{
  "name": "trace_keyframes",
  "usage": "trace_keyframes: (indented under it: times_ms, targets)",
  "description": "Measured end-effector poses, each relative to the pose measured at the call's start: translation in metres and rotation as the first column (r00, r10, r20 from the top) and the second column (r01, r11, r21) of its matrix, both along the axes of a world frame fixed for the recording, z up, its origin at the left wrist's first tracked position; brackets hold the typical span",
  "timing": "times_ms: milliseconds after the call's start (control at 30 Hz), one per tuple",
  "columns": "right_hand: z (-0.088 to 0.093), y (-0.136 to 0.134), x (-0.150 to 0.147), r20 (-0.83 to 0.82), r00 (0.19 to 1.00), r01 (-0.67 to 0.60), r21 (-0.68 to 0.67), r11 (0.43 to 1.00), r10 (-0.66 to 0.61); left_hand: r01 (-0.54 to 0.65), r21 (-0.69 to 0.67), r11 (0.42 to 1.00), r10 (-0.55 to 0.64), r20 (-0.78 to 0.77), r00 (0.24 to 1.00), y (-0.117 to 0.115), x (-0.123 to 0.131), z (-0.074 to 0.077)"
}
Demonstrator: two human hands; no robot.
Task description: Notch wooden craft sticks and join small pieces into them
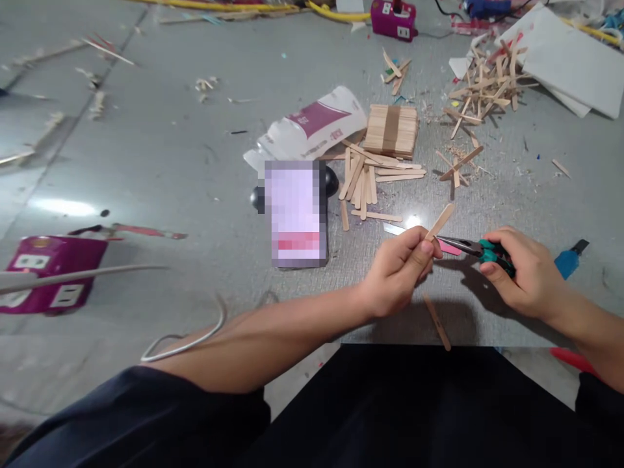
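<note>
My left hand (402, 270) pinches a wooden craft stick (442, 220) that points up and to the right. Closed around the green-and-black handles of a pair of needle-nose pliers (487, 250), my right hand (524, 273) keeps the jaws pointing left, their tips at my left fingers beside the stick. Whether the jaws grip the stick I cannot tell. A pink-handled cutter (449, 247) lies on the table behind the pliers, partly hidden, with a blade showing left of my hand. Below my hands another craft stick (439, 323) lies near the table edge.
A banded bundle of craft sticks (391, 131) stands beyond my hands, with loose sticks (361, 179) before it. A phone (298, 214) and plastic packet (316, 127) are left of these. A stick pile (492, 88) lies back right, a blue cutter (568, 261) right, a purple socket box (58, 273) left.
</note>
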State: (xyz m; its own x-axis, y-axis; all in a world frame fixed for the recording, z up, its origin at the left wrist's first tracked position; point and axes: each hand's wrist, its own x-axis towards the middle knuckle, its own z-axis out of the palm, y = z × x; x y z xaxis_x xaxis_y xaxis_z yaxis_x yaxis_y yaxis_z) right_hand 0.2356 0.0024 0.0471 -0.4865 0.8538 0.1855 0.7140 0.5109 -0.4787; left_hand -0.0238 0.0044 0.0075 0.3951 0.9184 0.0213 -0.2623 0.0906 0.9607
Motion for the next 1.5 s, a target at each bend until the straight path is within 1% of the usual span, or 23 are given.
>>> trace_keyframes:
  times_ms: [133,267,400,633,967,1133,1233,1300,1433,1500]
  targets:
    - [0.003,-0.001,-0.001,-0.018,1.0,-0.008,-0.01,1.0,0.008,0.02,-0.005,1.0,-0.02,0.031,0.999,-0.003,0.001,0.002]
    - [0.004,-0.001,-0.002,-0.029,1.0,0.006,-0.041,0.999,-0.007,0.013,0.004,1.0,-0.013,-0.003,1.0,-0.004,0.0,0.003]
    - [0.003,-0.002,-0.002,-0.022,1.0,0.008,-0.043,0.999,-0.009,-0.008,0.028,1.0,0.009,-0.059,0.998,-0.004,0.0,0.003]
    - [0.003,-0.002,-0.002,-0.032,0.999,0.016,-0.056,0.998,-0.018,0.001,0.049,0.999,0.001,-0.045,0.999,-0.003,0.001,0.006]
    - [0.003,0.0,-0.002,-0.018,1.0,0.021,-0.03,0.999,-0.022,-0.016,0.076,0.997,0.029,-0.173,0.985,0.002,-0.002,0.013]
    - [0.006,0.001,0.0,-0.002,1.0,0.004,-0.017,1.0,-0.004,-0.024,0.106,0.994,0.046,-0.206,0.977,0.003,-0.003,0.016]
    - [0.007,0.0,0.0,0.011,1.0,0.009,-0.038,0.999,-0.009,-0.025,0.119,0.993,0.051,-0.224,0.973,0.003,-0.004,0.016]
    - [0.008,0.0,0.0,0.014,1.0,0.01,-0.063,0.998,-0.009,-0.018,0.103,0.994,0.039,-0.205,0.978,0.003,-0.004,0.015]
    - [0.009,0.0,0.0,0.001,1.0,0.021,-0.092,0.996,-0.021,0.037,0.007,0.999,-0.036,-0.086,0.996,0.006,-0.003,0.012]
    - [0.009,0.001,0.0,-0.01,1.0,0.025,-0.117,0.993,-0.026,0.054,-0.028,0.998,-0.055,-0.046,0.997,0.007,-0.002,0.012]
